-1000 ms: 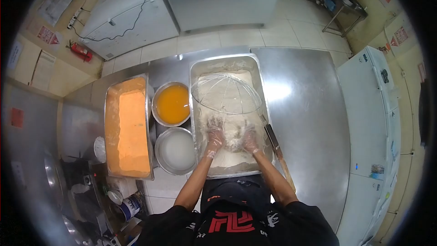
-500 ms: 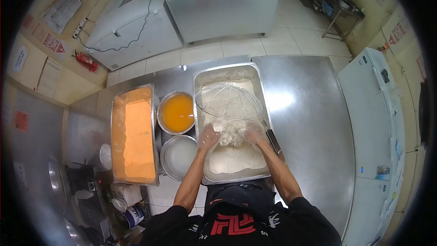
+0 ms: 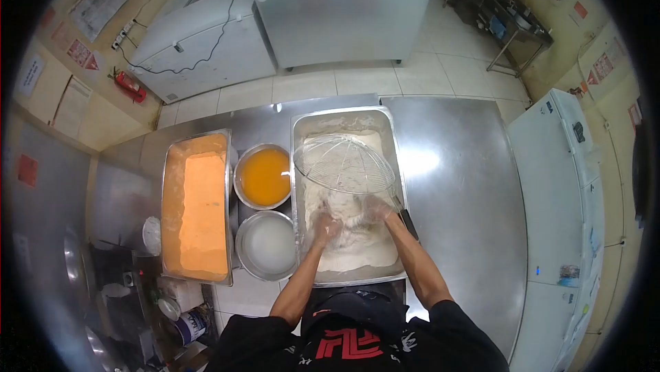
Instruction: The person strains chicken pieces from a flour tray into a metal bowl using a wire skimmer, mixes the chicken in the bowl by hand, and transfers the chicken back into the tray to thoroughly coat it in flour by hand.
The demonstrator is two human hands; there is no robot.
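Observation:
Both hands work in white flour [image 3: 357, 258] inside a deep steel pan [image 3: 299, 234]. My left hand [image 3: 328, 226] is low in the flour at the left of the pan, its fingers blurred and partly covered. At the right, my right hand [image 3: 376, 210] is smeared by motion, with its fingers pointing inward. Thin clear gloves seem to cover both. Between them lies a disturbed, floury patch; whether either hand grips anything there is hidden. A wire strainer [image 3: 344, 162] rests across the pan beyond the hands, its dark handle [image 3: 408, 223] over the right rim.
Left of the pan stand a bowl of orange liquid [image 3: 266, 177], a bowl of cloudy whitish liquid [image 3: 268, 245] and a long steel pan of orange powder [image 3: 206, 214]. The steel table [image 3: 467, 234] extends right towards a white fridge [image 3: 557, 200].
My hands have shifted down into the flour, the left one slightly right and lower. The lump of floury pieces seen between them is no longer distinct. The camera view has shifted slightly.

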